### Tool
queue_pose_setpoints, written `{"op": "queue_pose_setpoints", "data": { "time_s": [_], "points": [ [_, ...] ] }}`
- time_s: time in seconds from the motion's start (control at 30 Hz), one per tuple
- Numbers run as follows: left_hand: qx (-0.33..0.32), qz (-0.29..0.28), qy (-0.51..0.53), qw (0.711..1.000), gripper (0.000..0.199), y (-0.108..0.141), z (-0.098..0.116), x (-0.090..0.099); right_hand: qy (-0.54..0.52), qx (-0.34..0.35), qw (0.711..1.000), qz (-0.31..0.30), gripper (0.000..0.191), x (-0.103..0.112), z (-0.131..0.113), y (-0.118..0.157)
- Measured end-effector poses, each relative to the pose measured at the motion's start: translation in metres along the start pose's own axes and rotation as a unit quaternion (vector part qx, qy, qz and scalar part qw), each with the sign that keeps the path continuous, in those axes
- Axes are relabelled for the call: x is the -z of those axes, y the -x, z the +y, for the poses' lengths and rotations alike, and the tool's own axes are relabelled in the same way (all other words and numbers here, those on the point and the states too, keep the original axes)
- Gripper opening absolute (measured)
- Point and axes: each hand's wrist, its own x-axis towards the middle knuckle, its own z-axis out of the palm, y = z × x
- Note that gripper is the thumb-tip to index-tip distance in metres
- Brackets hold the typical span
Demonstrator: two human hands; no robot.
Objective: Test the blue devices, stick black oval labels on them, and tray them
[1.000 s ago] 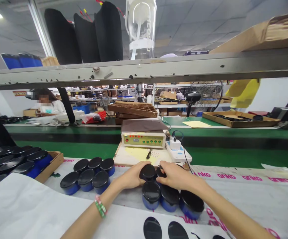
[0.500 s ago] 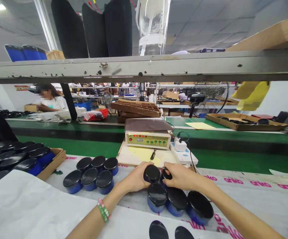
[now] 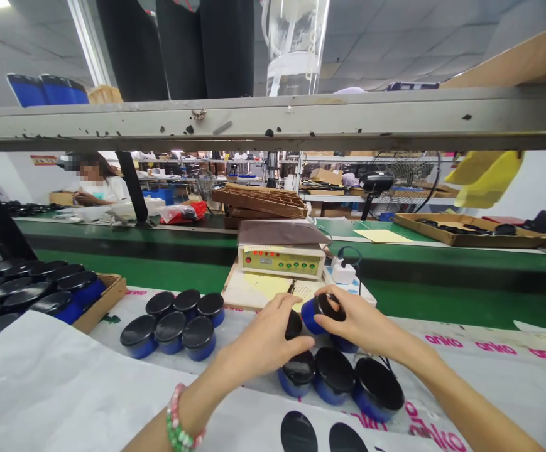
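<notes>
My right hand (image 3: 355,317) grips a round blue container with a black top (image 3: 315,314), tilted and lifted above the others. My left hand (image 3: 266,333) has its fingers spread beside another black-topped container (image 3: 293,325), partly hidden behind it. Below both hands stand three more, one of them a black-topped container (image 3: 334,375). A cluster of similar containers (image 3: 169,331) stands to the left on the white sheeting (image 3: 470,370). Flat black discs (image 3: 300,432) lie on white paper near the bottom edge.
A carton (image 3: 105,301) at the left holds several blue-black containers. Behind my hands is an electronic box (image 3: 282,258) on a board, beside a white power strip (image 3: 364,294). A shelf beam (image 3: 254,122) crosses above. A person (image 3: 100,182) sits far left.
My right hand has raised and tilted a blue container. The fingers of my left hand have spread and come away from the container they were around.
</notes>
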Motion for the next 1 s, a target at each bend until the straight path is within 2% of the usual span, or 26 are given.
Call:
{"op": "queue_pose_setpoints", "data": {
  "time_s": [0.07,0.1,0.13,0.2,0.3,0.4,0.47,0.63,0.77,0.9,1.0],
  "points": [
    [-0.002,0.006,-0.037,0.999,0.026,0.002,0.004,-0.009,0.015,-0.008,1.000,-0.018,0.017,-0.011,0.008,-0.008],
    [-0.010,0.004,-0.055,0.998,0.023,0.004,0.006,-0.017,0.023,-0.010,0.999,-0.032,0.019,-0.017,0.012,-0.011],
    [-0.018,0.002,-0.073,0.997,0.027,0.005,0.006,-0.026,0.030,-0.012,0.998,-0.047,0.021,-0.021,0.015,-0.014],
    [-0.035,-0.003,-0.102,0.994,0.048,0.007,0.005,-0.048,0.042,-0.016,0.997,-0.068,0.023,-0.025,0.021,-0.016],
    [-0.066,0.013,-0.164,0.984,0.083,0.012,-0.003,-0.078,0.061,-0.038,0.996,-0.060,0.024,-0.019,0.028,-0.012],
    [-0.090,0.033,-0.207,0.974,0.089,0.014,-0.012,-0.093,0.085,-0.075,0.993,-0.031,0.020,-0.010,0.038,-0.003],
    [-0.091,0.030,-0.193,0.976,0.084,0.014,-0.014,-0.094,0.091,-0.086,0.991,-0.034,0.014,-0.009,0.044,0.004],
    [-0.079,0.012,-0.126,0.989,0.077,0.014,-0.014,-0.086,0.078,-0.086,0.991,-0.060,0.018,-0.011,0.055,0.014],
    [-0.061,-0.014,-0.090,0.994,0.071,0.014,-0.010,-0.083,0.057,-0.086,0.993,-0.062,0.021,0.002,0.055,0.016],
    [-0.033,-0.008,0.035,0.999,0.070,0.013,0.003,-0.070,0.034,-0.080,0.995,-0.043,0.022,0.021,0.050,0.020],
    [0.023,-0.007,0.145,0.989,0.068,0.012,0.018,-0.051,0.026,-0.080,0.996,-0.028,0.023,0.030,0.045,0.023]
  ]
}}
